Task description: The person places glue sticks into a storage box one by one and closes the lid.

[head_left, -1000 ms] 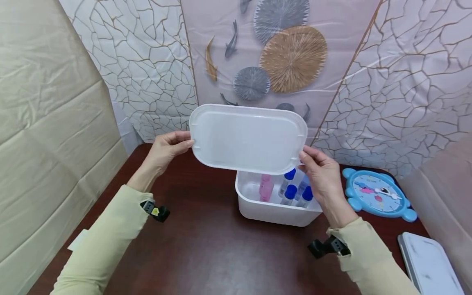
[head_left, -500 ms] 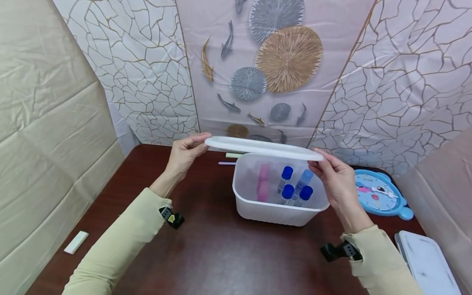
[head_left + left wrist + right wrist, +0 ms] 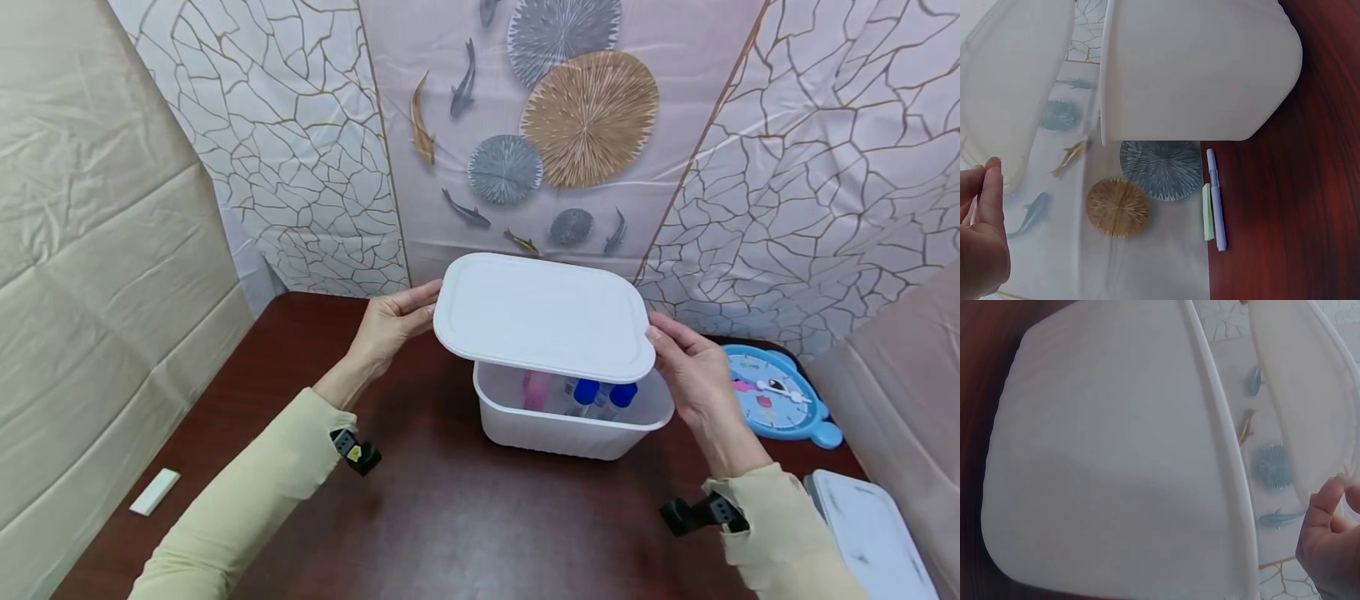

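Observation:
A white rounded-rectangle lid (image 3: 543,315) is held level between my two hands, its smooth top face showing in the head view. My left hand (image 3: 396,327) pinches its left end between thumb and fingers; my right hand (image 3: 693,371) pinches the right end. Just below stands a white plastic bin (image 3: 562,429), uncovered along its front. Inside it I see a pink item (image 3: 536,389) and blue-capped clear tubes (image 3: 586,394); the lid hides the rest. Both wrist views show a gap between the lid (image 3: 1013,75) and the bin's rim (image 3: 1225,425).
A blue animal-shaped clock (image 3: 772,392) lies right of the bin, with a white flat case (image 3: 870,533) nearer. A small white bar (image 3: 155,492) lies at the table's left edge. Behind the bin are a purple pen (image 3: 1217,200) and a pale green stick (image 3: 1207,212).
The lid has tipped from nearly upright, underside showing, through edge-on to top face showing. It has moved right and now covers the bin's back part in view. Both hands have kept their pinch.

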`<action>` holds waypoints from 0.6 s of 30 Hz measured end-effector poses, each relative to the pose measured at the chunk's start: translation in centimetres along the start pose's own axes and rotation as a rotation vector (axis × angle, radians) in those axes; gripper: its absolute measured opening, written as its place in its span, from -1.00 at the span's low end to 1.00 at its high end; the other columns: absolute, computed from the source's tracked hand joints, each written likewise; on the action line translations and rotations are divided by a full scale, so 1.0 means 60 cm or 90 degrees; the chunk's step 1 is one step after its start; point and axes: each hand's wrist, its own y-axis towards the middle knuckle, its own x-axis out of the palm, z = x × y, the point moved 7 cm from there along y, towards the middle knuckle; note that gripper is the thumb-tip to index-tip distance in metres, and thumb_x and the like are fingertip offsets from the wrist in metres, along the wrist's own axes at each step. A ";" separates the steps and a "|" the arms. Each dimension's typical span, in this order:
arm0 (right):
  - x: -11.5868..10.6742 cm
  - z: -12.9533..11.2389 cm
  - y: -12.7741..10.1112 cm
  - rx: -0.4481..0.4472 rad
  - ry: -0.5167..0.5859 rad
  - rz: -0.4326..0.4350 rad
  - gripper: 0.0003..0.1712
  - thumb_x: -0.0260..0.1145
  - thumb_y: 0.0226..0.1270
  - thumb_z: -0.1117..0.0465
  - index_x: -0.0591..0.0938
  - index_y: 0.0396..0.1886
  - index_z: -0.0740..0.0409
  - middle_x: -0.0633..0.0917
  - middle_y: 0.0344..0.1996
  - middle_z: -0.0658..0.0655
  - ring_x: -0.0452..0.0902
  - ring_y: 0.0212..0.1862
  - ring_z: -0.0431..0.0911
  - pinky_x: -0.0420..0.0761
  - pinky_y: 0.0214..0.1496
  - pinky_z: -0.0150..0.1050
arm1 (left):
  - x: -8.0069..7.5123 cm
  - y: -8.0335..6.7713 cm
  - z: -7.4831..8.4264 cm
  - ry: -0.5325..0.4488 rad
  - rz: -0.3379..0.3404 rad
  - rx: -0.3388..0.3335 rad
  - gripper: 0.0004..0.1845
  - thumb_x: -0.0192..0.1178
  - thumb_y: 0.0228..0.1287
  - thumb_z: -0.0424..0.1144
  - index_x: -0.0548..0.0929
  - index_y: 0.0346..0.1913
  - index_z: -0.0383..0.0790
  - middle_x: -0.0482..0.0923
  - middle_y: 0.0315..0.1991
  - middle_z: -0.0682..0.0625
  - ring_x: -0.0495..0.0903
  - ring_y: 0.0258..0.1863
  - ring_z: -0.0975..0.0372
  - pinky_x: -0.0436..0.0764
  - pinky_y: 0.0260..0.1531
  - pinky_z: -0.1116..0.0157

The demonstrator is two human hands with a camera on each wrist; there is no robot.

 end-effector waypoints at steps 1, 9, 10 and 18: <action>-0.003 0.000 0.001 0.002 -0.006 -0.001 -0.74 0.37 0.16 0.27 0.73 -0.13 0.00 0.72 -0.29 -0.16 0.62 -0.30 -0.32 0.61 -0.24 -0.52 | 0.002 -0.001 -0.001 0.005 -0.005 -0.006 -0.57 0.09 0.30 -0.48 0.44 0.24 -0.37 0.45 0.18 -0.25 0.63 -0.13 0.41 0.62 -0.08 0.36; -0.027 0.003 0.003 0.000 -0.108 -0.028 -0.59 0.33 0.22 0.24 0.61 0.09 0.11 0.69 -0.28 -0.25 0.59 -0.24 -0.40 0.58 -0.22 -0.57 | 0.031 -0.021 -0.012 0.150 -0.061 -0.015 -0.52 0.18 0.29 -0.30 0.43 0.26 -0.32 0.45 0.23 -0.15 0.52 0.13 0.18 0.56 0.05 0.30; -0.031 0.004 0.003 -0.001 -0.141 -0.025 -0.53 0.33 0.23 0.22 0.56 0.16 0.16 0.67 -0.26 -0.26 0.58 -0.23 -0.41 0.58 -0.21 -0.58 | 0.036 -0.023 -0.014 0.177 -0.065 -0.011 -0.50 0.20 0.28 -0.30 0.43 0.26 -0.31 0.44 0.23 -0.15 0.51 0.15 0.16 0.55 0.06 0.29; -0.057 0.016 -0.002 0.021 -0.457 -0.011 -0.34 0.15 0.38 0.00 0.31 0.35 0.27 0.35 0.30 0.31 0.45 0.00 -0.33 0.54 -0.20 -0.64 | 0.066 -0.040 -0.035 0.289 -0.086 -0.027 -0.44 0.28 0.19 -0.31 0.41 0.26 -0.30 0.43 0.23 -0.11 0.54 0.11 0.15 0.59 -0.01 0.29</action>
